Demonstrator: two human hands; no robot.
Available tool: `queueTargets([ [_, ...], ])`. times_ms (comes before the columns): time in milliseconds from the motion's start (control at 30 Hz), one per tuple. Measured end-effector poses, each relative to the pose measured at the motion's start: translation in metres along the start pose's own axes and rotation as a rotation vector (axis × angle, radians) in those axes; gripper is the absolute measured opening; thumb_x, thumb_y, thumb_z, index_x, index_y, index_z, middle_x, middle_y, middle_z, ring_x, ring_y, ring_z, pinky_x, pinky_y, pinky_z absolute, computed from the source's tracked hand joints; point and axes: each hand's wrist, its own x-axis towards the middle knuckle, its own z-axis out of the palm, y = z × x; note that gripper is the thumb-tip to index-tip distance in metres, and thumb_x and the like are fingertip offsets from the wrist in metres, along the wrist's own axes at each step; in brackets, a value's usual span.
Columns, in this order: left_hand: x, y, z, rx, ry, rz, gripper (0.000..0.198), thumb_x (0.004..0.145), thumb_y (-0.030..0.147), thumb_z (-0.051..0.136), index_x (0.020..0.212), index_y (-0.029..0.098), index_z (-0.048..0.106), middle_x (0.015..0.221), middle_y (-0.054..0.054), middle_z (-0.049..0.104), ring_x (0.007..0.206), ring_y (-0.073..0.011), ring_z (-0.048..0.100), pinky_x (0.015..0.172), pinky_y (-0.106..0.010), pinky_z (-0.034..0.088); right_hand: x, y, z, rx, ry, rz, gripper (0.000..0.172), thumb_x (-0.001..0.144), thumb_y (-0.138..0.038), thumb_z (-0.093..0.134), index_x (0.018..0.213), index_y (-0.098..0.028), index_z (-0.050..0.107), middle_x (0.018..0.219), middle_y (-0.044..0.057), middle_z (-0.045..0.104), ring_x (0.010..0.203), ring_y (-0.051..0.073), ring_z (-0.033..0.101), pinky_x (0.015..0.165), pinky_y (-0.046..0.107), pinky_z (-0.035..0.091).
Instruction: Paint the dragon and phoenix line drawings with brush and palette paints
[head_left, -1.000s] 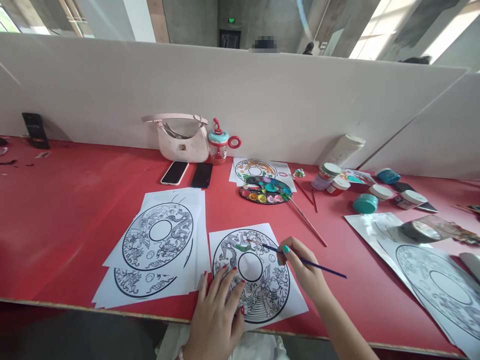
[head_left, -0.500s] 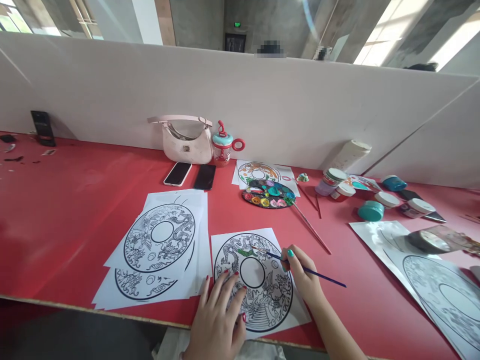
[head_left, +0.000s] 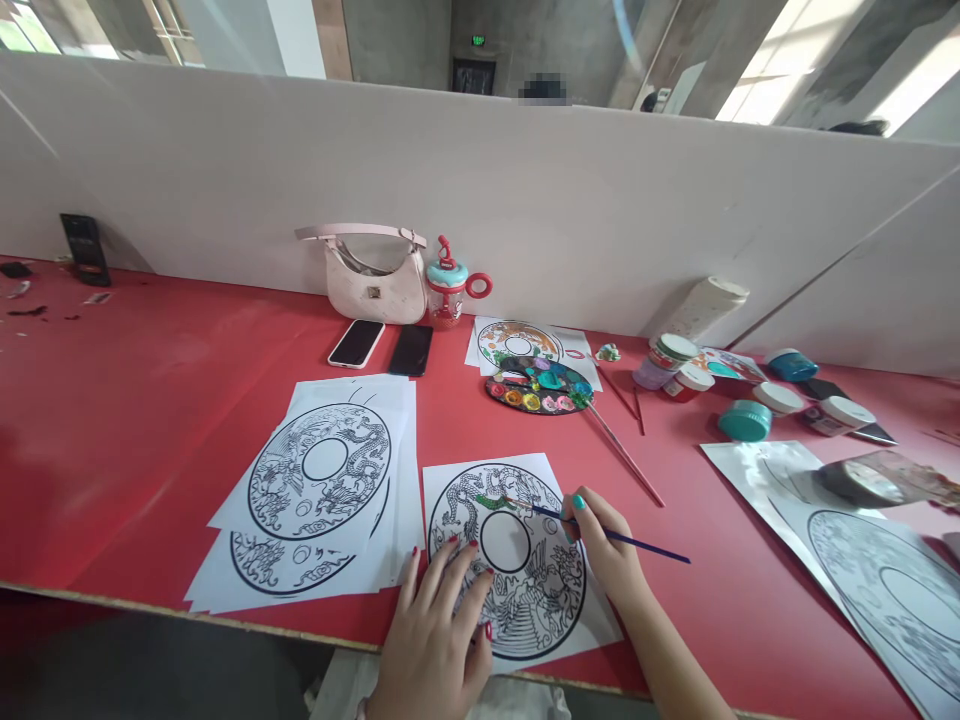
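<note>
My right hand [head_left: 600,540] pinches a thin dark-blue paintbrush [head_left: 649,547], its tip at a green-painted patch on a printed sheet [head_left: 600,625]. The sheet carries a round black line drawing of a dragon and a phoenix around a blank centre circle. Spread flat over the lower left of that sheet is my left hand [head_left: 442,625], fingers apart, holding nothing. Beyond the sheet lies an oval paint palette [head_left: 512,399] with several colours in its wells. A second brush [head_left: 626,457] rests with its head on the palette's right end.
Stacked line-art sheets [head_left: 322,510] lie to the left, below two phones [head_left: 357,344]. A pink handbag [head_left: 377,290] and a cup [head_left: 447,295] stand by the partition [head_left: 225,170]. Paint jars [head_left: 745,421] and a large clear tape roll [head_left: 859,480] are on the right.
The brush tip has shifted very slightly down beside the green patch. My left hand stays flat on the sheet. The whole view has tilted a little.
</note>
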Motion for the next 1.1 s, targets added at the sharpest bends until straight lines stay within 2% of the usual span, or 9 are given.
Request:
queueTargets([
  [200, -0.001, 0.0005, 0.0003, -0.009, 0.005, -0.003, 0.033, 0.084, 0.029, 0.049, 0.115, 0.024, 0.06, 0.13, 0.0, 0.056, 0.124, -0.0223, 0.042, 0.113, -0.041, 0.007, -0.0004, -0.0047, 0.0011, -0.002, -0.028, 0.007, 0.047, 0.089, -0.057, 0.04, 0.06, -0.019, 0.045, 0.053, -0.001, 0.047, 0.05, 0.011, 0.042, 0.049, 0.024, 0.035],
  [400, -0.0025, 0.0005, 0.003, -0.001, -0.021, -0.006, 0.036, 0.084, 0.031, 0.049, 0.118, 0.024, 0.059, 0.13, -0.002, 0.055, 0.122, -0.0244, 0.044, 0.11, -0.043, 0.018, -0.0018, -0.0019, 0.0012, 0.003, -0.001, -0.003, 0.046, 0.09, -0.054, 0.039, 0.059, -0.02, 0.043, 0.052, -0.001, 0.046, 0.049, 0.011, 0.042, 0.049, 0.024, 0.035],
  [533, -0.0027, 0.0003, 0.003, 0.0, -0.008, -0.009, 0.035, 0.085, 0.031, 0.049, 0.117, 0.024, 0.059, 0.13, -0.001, 0.055, 0.123, -0.0241, 0.043, 0.111, -0.043, 0.014, -0.0017, -0.0028, 0.0016, -0.008, -0.026, 0.012, 0.045, 0.09, -0.055, 0.039, 0.061, -0.02, 0.045, 0.054, -0.001, 0.048, 0.051, 0.012, 0.043, 0.049, 0.024, 0.036],
  [733, -0.0031, 0.0006, 0.0036, -0.005, -0.028, -0.009, 0.037, 0.085, 0.03, 0.049, 0.12, 0.024, 0.058, 0.131, -0.002, 0.054, 0.123, -0.0249, 0.043, 0.111, -0.045, 0.019, -0.0014, -0.0028, 0.002, -0.018, 0.006, 0.005, 0.048, 0.089, -0.057, 0.039, 0.058, -0.02, 0.043, 0.051, -0.002, 0.043, 0.049, 0.011, 0.039, 0.048, 0.024, 0.034],
  [900, -0.0029, 0.001, 0.0032, -0.003, -0.016, -0.007, 0.035, 0.085, 0.03, 0.049, 0.117, 0.025, 0.06, 0.132, -0.001, 0.054, 0.124, -0.0237, 0.042, 0.112, -0.043, 0.013, -0.002, -0.0019, 0.0022, -0.026, -0.012, 0.015, 0.047, 0.089, -0.055, 0.039, 0.06, -0.02, 0.043, 0.052, -0.002, 0.044, 0.048, 0.011, 0.039, 0.047, 0.024, 0.034],
  [1100, -0.0028, 0.0009, 0.0027, -0.005, -0.024, -0.011, 0.036, 0.085, 0.03, 0.048, 0.119, 0.024, 0.059, 0.13, -0.002, 0.056, 0.122, -0.0245, 0.044, 0.112, -0.045, 0.016, -0.0024, -0.0007, 0.0016, -0.024, 0.016, -0.004, 0.045, 0.091, -0.053, 0.038, 0.06, -0.02, 0.042, 0.051, -0.002, 0.043, 0.048, 0.011, 0.039, 0.047, 0.024, 0.033],
])
